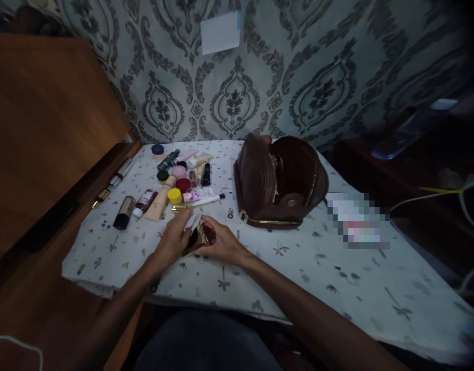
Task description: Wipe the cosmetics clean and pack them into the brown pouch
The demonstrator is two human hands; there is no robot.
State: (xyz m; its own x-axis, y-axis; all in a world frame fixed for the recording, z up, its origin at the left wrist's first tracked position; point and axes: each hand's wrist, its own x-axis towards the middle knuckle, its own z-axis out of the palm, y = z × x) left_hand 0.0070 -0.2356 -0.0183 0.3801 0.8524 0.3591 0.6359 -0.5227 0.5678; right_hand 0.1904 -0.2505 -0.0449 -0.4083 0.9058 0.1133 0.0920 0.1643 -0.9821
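Observation:
My right hand (224, 245) grips the side of a small gold-edged case, which looks like an open makeup compact (203, 238), just above the front part of the table. My left hand (172, 236) is closed at the compact's other side, with a crumpled white tissue (193, 218) at its fingers. Part of the compact is hidden behind both hands. Just beyond the left fingers lie a gold tube (179, 208) and a yellow-lidded jar (174, 196). To the right of my hands stands a brown leather bag (256, 180), its zipped top gaping.
Several cosmetics lie at the back left, among them a beige tube (159, 201), a dark red bottle (146, 201) and a blue-lidded jar (157, 151). A black-capped bottle (124, 212) lies near the left edge. A wooden panel (47, 134) rises at left; a patterned cloth (299, 273) covers the table.

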